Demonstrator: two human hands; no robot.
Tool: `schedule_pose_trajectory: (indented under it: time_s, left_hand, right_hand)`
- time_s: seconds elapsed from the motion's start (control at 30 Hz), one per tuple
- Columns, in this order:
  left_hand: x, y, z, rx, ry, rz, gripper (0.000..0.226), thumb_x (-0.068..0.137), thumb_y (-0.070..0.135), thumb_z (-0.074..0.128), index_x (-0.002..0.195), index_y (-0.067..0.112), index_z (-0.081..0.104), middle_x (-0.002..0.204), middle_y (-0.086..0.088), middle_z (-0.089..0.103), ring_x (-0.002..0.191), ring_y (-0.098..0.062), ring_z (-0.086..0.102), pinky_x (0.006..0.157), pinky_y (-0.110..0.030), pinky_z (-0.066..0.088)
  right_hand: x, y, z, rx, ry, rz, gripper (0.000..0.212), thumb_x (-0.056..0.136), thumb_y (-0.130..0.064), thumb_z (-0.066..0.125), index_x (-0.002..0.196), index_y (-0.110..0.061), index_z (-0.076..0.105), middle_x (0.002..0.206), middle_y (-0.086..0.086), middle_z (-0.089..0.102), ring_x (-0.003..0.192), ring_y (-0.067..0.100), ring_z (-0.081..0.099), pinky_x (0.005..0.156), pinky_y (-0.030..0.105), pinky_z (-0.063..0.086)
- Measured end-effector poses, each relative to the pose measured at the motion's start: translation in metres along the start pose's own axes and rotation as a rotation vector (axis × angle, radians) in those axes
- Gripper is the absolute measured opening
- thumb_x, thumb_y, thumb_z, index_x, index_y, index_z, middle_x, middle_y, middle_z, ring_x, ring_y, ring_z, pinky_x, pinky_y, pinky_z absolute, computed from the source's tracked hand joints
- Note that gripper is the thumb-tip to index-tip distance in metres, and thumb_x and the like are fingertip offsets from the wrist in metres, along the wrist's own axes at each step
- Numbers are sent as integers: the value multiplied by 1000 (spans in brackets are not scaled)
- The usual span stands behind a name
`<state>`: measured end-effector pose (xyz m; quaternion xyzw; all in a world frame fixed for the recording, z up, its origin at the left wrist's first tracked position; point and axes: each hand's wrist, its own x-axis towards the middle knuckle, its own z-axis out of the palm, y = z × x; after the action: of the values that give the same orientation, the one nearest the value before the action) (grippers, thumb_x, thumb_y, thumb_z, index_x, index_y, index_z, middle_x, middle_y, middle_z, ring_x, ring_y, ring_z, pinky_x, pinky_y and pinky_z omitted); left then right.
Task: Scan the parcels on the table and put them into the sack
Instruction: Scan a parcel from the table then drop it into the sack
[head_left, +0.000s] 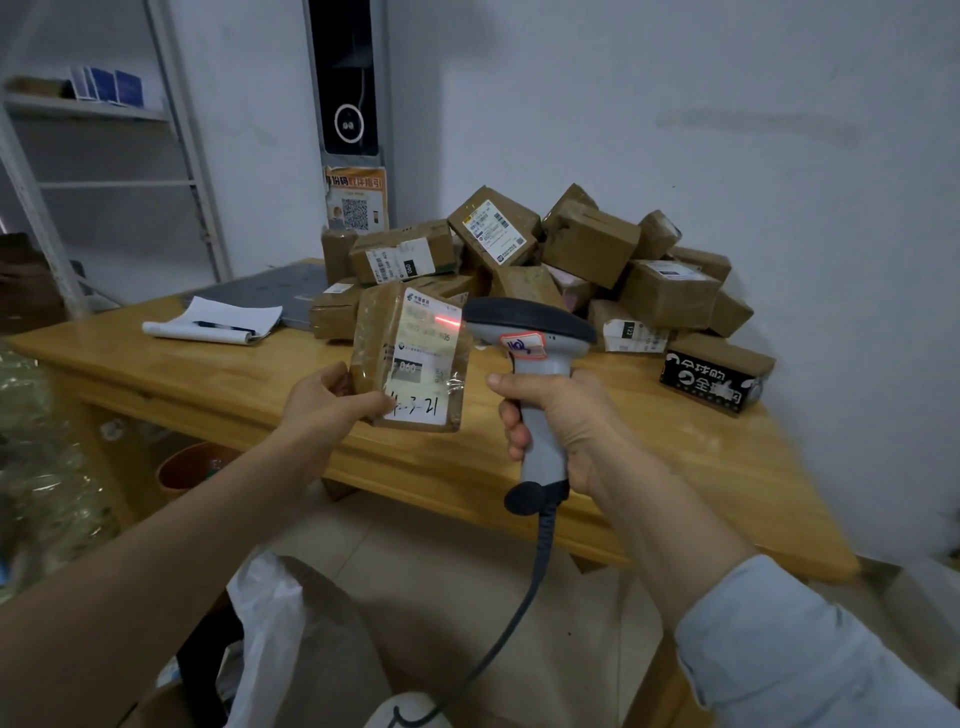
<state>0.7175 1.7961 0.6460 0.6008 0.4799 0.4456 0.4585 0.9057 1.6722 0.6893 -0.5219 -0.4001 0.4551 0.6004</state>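
My left hand (332, 400) grips a small brown parcel (410, 358) by its lower left corner and holds it upright above the table's front edge. Its white label faces me, with a red scan line across the label's upper right. My right hand (561, 421) grips the handle of a grey barcode scanner (530, 332), whose head points at the label from the right. A pile of several brown parcels (519, 265) lies on the wooden table (249, 379) behind. The white sack (270, 623) stands open on the floor below, between my arms.
A notepad with a pen (218, 325) and a grey flat device (275, 291) lie at the table's back left. A black printed box (711, 382) sits at the right edge. The scanner's cable (519, 597) hangs down. A metal shelf (104, 156) stands left.
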Motion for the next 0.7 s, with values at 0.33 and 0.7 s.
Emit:
schedule_pose_trajectory:
  time_s: [0.33,0.7]
  left_hand:
    - [-11,-19,-32,-176,93,-145,78,74,15,78,141,2,39,125,-10,59,108,-24,60,95,-37,49]
    - [-58,-135,-134,-108,604,-522,41,83,24,70,116,5,56,108,-13,63,83,-23,59,73,-31,48]
  right_hand:
    - [-1,14,23,74,-102,97,19,81,-15,73,77,-9,55,54,8,55,36,13,44,40,22,42]
    - [9,76,91,40,-270,406,17,85,-12,70,79,-10,54,51,7,53,34,12,42,40,21,42]
